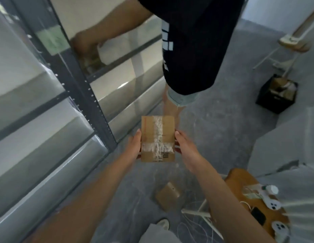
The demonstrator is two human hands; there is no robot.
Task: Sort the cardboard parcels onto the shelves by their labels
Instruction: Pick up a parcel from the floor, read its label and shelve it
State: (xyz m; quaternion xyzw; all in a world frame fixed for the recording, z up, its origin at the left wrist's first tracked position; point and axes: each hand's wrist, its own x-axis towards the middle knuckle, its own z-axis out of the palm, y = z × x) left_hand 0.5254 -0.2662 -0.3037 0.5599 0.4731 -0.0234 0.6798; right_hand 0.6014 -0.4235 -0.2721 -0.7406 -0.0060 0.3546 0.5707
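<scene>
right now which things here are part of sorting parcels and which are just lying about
Part of the job:
taped brown cardboard parcel held by left hand and right hand
grey metal shelving rack
small brown parcel on the floor

Lying about:
white game controllers
black crate

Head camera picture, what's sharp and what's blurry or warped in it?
Head view: the taped cardboard parcel between the left hand and right hand is fairly sharp; the other person's arm at the shelving is motion-blurred; wide-angle distortion tilts and bends the shelves.
</scene>
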